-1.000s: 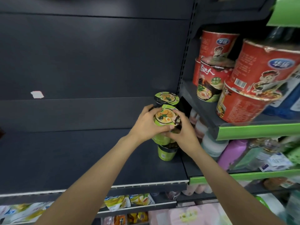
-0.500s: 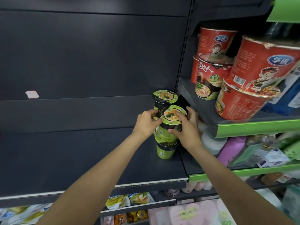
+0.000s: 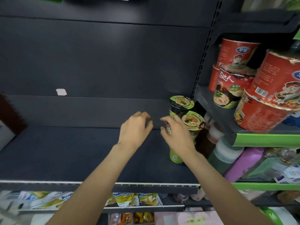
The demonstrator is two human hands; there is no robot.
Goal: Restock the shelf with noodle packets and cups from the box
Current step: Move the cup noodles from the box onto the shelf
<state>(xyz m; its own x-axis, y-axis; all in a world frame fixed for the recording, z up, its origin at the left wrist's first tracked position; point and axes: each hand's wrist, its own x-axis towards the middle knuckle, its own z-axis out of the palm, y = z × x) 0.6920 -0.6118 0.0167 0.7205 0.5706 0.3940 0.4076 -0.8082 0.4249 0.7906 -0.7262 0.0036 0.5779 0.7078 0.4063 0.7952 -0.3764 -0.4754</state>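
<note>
Left hand loosely curled, empty; right hand empty beside stacked green cups; withdraw slowly, avoid toppling stack

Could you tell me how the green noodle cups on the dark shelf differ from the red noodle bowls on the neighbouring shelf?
The green noodle cups are tall and narrow; the red noodle bowls are wide and squat. The cups' lids are green with a ramen picture, while the bowls have red walls bearing a cartoon figure. The cups stand on the dark shelf; the bowls sit higher, on the green-edged shelf. Both kinds are stacked.
</note>
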